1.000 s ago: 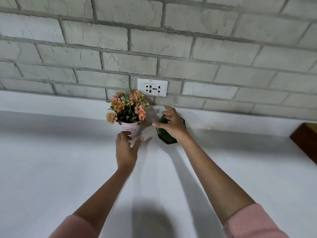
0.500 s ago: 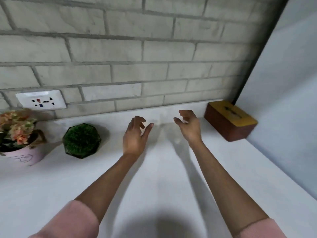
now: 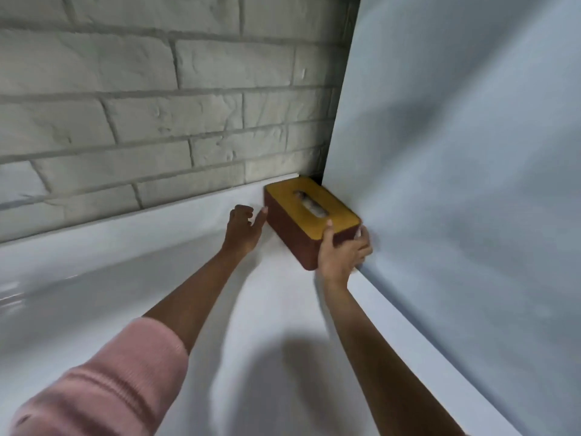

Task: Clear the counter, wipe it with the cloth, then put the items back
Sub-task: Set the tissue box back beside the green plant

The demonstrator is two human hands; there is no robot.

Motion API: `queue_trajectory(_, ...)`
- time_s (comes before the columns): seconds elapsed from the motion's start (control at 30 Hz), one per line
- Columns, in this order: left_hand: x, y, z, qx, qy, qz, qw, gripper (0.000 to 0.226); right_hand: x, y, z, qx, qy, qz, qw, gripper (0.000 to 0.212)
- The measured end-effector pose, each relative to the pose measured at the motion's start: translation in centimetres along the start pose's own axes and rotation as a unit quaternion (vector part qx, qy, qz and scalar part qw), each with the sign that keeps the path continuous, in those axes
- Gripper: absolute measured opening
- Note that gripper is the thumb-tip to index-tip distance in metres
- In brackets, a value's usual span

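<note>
A brown tissue box (image 3: 292,229) with a yellow slotted lid stands in the far right corner of the white counter (image 3: 257,309), against the brick wall and the pale side wall. My right hand (image 3: 342,254) grips the box's near end, thumb on the lid edge and fingers round its right side. My left hand (image 3: 243,229) is at the box's left side with fingers loosely spread, its thumb tip at the far left corner; contact is unclear.
A grey brick wall (image 3: 157,121) runs along the back of the counter. A smooth pale wall (image 3: 465,184) closes the right side. The flower pot and the green plant are out of view.
The view has swung right, away from the flower pot and green plant. Both hands moved to the tissue box in the corner, and my right hand took hold of its near end.
</note>
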State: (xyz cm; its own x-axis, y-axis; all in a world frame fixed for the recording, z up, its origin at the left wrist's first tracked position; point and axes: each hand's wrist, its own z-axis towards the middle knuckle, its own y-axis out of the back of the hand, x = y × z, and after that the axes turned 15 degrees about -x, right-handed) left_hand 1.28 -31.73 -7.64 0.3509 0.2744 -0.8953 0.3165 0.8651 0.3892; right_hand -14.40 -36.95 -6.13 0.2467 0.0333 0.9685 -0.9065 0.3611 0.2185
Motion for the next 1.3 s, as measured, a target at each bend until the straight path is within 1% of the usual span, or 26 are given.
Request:
queue_trajectory(0.1,0.0,-2.8,1.8,0.023,0.049,0.001,0.999,0.068,-0.8,-1.6,0.8,0.034,-0.108,0.024,0.993,0.092)
queue_trajectory(0.17,0.0,-4.3,3.0,0.030,0.091,-0.021,0.995,0.078,-1.5,-2.3,1.3,0.055,-0.134,0.031,0.989,0.095)
queue_trajectory(0.2,0.2,-4.8,3.5,0.035,0.115,-0.036,0.992,0.078,-1.8,-2.5,1.6,0.064,-0.134,0.032,0.988,0.095)
queue_trajectory(0.23,0.2,-5.3,3.8,0.041,0.137,-0.054,0.988,0.073,-2.2,-2.7,1.9,0.071,-0.131,0.033,0.988,0.095)
queue_trajectory(0.3,0.1,-5.9,4.3,0.045,0.161,-0.104,0.980,0.051,-2.8,-2.8,2.4,0.078,-0.127,0.035,0.988,0.094)
queue_trajectory(0.33,0.0,-6.2,4.5,0.044,0.167,-0.126,0.977,0.046,-3.0,-2.9,2.5,0.079,-0.126,0.039,0.988,0.093)
queue_trajectory(0.43,0.1,-6.7,4.7,0.044,0.185,-0.166,0.968,0.061,-3.4,-2.8,2.6,0.079,-0.124,0.066,0.987,0.089)
queue_trajectory(0.5,-0.1,-6.6,4.4,0.028,0.188,-0.182,0.965,0.063,-3.7,-2.7,2.4,0.080,-0.138,0.099,0.982,0.085)
queue_trajectory(0.6,-0.4,-5.7,4.0,0.007,0.176,-0.171,0.969,0.065,-4.4,-2.1,2.3,0.075,-0.162,0.138,0.974,0.070)
queue_trajectory(0.7,-0.6,-4.3,3.2,0.003,0.166,-0.172,0.971,0.061,-4.5,-1.4,2.5,0.088,-0.159,0.156,0.971,0.057)
queue_trajectory(0.8,-0.7,-2.0,1.7,-0.026,0.141,-0.180,0.973,0.055,-3.9,-0.9,2.0,0.122,-0.147,0.163,0.968,0.052)
queue_trajectory(0.87,-0.6,0.0,0.7,-0.052,0.137,-0.188,0.971,0.054,-3.0,-0.9,1.4,0.136,-0.122,0.167,0.969,0.053)
queue_trajectory(0.97,0.1,4.2,-1.2,-0.084,0.146,-0.210,0.963,0.060,-0.7,-1.1,-0.5,0.170,-0.101,0.176,0.964,0.052)
queue_trajectory(1.03,0.6,6.9,-2.4,-0.110,0.150,-0.218,0.958,0.065,0.3,-1.5,-1.9,0.203,-0.108,0.191,0.954,0.053)
queue_trajectory(1.1,1.3,9.9,-3.8,-0.156,0.157,-0.204,0.954,0.065,1.2,-1.9,-4.1,0.248,-0.112,0.198,0.942,0.051)
queue_trajectory(1.2,2.5,14.2,-5.7,-0.210,0.176,-0.174,0.946,0.073,2.1,-2.9,-7.6,0.309,-0.100,0.176,0.929,0.050)
queue_trajectory(1.3,4.3,18.7,-7.5,-0.245,0.187,-0.155,0.939,0.083,3.2,-3.7,-11.8,0.383,-0.096,0.155,0.905,0.056)
